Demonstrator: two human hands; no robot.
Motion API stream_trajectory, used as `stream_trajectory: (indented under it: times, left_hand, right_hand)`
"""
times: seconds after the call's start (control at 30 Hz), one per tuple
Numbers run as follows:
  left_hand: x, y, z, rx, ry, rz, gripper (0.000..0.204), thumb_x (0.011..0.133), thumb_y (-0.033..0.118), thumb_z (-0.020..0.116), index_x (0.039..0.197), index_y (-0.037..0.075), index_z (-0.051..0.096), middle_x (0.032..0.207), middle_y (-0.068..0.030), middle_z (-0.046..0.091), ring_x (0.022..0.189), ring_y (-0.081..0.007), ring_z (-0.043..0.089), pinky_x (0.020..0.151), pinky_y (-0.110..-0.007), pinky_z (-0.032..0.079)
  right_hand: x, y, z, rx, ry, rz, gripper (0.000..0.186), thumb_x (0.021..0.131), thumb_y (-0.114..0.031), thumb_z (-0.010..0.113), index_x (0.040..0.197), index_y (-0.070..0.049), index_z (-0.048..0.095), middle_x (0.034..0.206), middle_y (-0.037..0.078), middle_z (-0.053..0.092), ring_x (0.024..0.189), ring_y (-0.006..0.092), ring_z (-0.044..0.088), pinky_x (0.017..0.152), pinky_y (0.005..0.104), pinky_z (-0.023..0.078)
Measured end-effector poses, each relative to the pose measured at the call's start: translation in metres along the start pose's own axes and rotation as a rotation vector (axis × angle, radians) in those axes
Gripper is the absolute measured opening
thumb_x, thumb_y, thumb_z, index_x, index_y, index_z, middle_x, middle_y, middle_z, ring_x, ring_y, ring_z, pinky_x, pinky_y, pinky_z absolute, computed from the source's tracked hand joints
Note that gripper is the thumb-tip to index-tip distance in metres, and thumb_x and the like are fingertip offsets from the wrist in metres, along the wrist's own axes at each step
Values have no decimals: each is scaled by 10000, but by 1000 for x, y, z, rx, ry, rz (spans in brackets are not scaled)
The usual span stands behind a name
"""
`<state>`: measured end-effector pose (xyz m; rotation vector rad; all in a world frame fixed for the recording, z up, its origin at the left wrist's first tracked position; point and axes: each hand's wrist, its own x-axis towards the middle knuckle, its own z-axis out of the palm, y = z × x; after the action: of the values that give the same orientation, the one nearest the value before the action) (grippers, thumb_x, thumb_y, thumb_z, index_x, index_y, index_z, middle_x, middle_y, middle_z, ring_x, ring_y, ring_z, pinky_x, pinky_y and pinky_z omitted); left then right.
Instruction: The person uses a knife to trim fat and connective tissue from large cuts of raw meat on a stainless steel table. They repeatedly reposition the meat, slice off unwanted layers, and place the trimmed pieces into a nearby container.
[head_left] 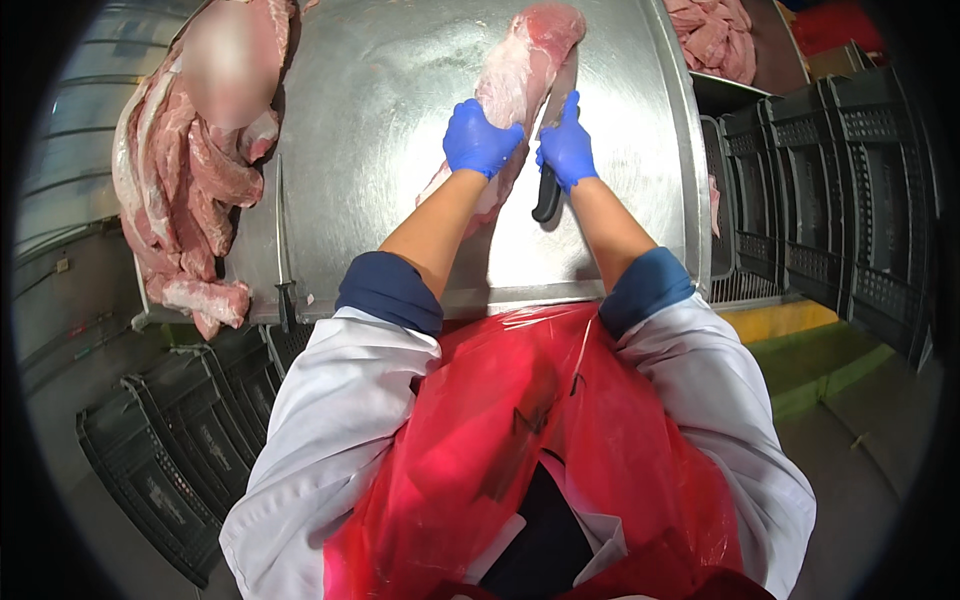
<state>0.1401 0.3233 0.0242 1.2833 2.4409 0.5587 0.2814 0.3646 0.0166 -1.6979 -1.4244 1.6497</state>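
A long piece of raw meat (pixel 505 85), pale on top and redder at its far end, lies lengthwise on the metal table. My blue-gloved left hand (pixel 480 140) grips its left side, the thumb pointing right. In my right hand (pixel 567 150), also gloved in blue, is a knife (pixel 547 195) whose black handle sticks out below the palm. One finger stretches forward along the knife. The blade runs away from me against the meat's right side; part of it is hard to make out.
Several raw meat pieces (pixel 185 190) are heaped along the left edge of the metal table (pixel 370 110). Beside them lies a sharpening steel (pixel 281 220). Black crates (pixel 800 180) stand at the right, more crates (pixel 165 470) at the lower left. More meat (pixel 712 40) sits at the far right.
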Motion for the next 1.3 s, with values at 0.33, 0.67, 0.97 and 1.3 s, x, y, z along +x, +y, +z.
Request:
stream_trajectory:
  times: [0.33,0.67,0.97,1.3]
  left_hand:
    - [6,-11,0,-104,-66,92,729,665,495,798,1135,-33,619,1156,-251,641,1080,-399,652,937,-446,523]
    - [13,-14,1,-149,-121,95,770,652,483,812,1194,-28,615,1209,-230,633,1124,-378,644,964,-440,524]
    - [97,-56,2,-291,-168,11,813,655,492,837,1205,-78,651,1141,-274,699,1085,-377,686,939,-417,531]
    - [103,-70,20,-322,-169,84,793,668,468,821,1217,-76,642,1153,-261,694,1064,-357,685,919,-414,524]
  right_hand:
    - [-58,7,32,-250,26,-30,837,917,-54,440,1611,-122,-22,894,285,682,656,348,698,585,425,580]
    - [-157,88,75,-456,93,-229,870,880,-32,519,1599,-57,31,821,341,654,699,449,675,643,499,541]
    - [-205,81,57,-394,164,-408,866,902,-53,542,1619,-151,67,786,281,616,654,396,652,589,447,524]
    - [-21,-26,64,5,93,26,865,892,-91,530,1625,-154,76,960,210,686,662,262,665,635,382,557]
